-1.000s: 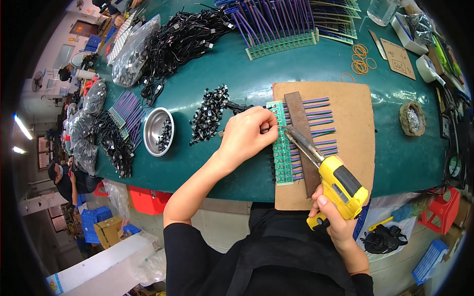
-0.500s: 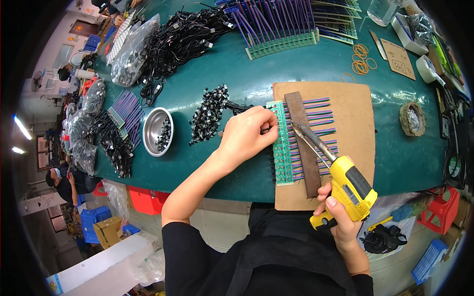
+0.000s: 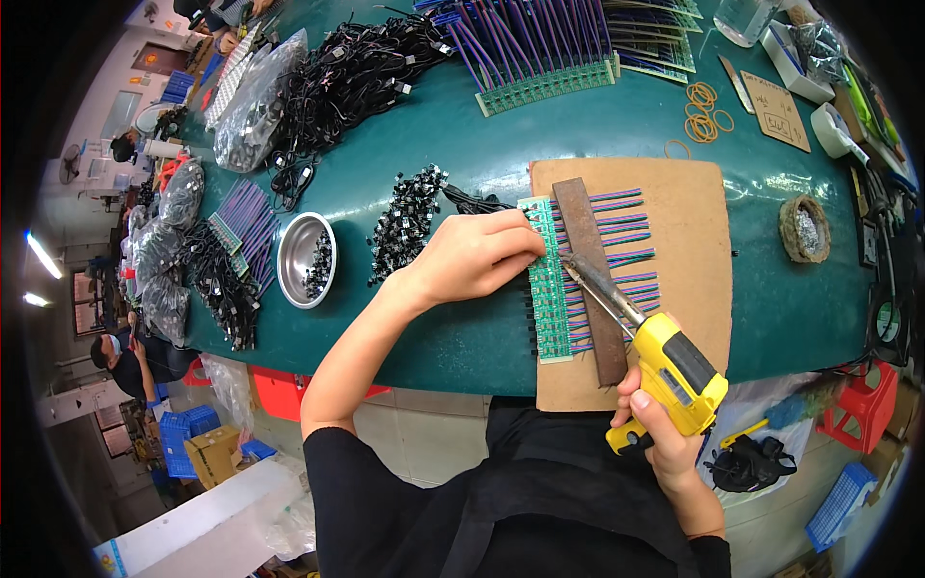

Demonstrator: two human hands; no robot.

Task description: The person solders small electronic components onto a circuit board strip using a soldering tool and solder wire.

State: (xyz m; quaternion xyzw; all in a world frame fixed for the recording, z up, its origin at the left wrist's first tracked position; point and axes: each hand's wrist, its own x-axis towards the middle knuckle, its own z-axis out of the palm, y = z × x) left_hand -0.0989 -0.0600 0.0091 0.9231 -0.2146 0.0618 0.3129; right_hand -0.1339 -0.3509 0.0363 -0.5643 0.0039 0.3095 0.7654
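My right hand [image 3: 660, 433] grips a yellow soldering gun [image 3: 679, 371], its metal tip pointing up and left onto a green circuit board panel [image 3: 551, 313]. The panel lies on a brown cardboard sheet [image 3: 689, 231], with rows of purple, blue and black wires [image 3: 626, 226] running off its right side. Across those wires rests a rusty flat metal bar [image 3: 590, 260]. My left hand [image 3: 482, 252] is closed at the panel's left edge, fingertips pressed together close to the soldering tip. What they pinch is hidden. A black cable [image 3: 474, 200] lies just beyond the left hand.
Left of my hand sit a heap of small black connectors [image 3: 405, 222] and a metal bowl [image 3: 306, 260] holding more. Farther back are piled black cables [image 3: 356, 72] and wired green boards [image 3: 549, 87]. Rubber bands [image 3: 703, 116] and a round tin [image 3: 805, 231] lie to the right.
My left hand has turned and shifted slightly left and down along the panel edge. The soldering gun has moved a little left and down, its tip now nearer the left fingertips.
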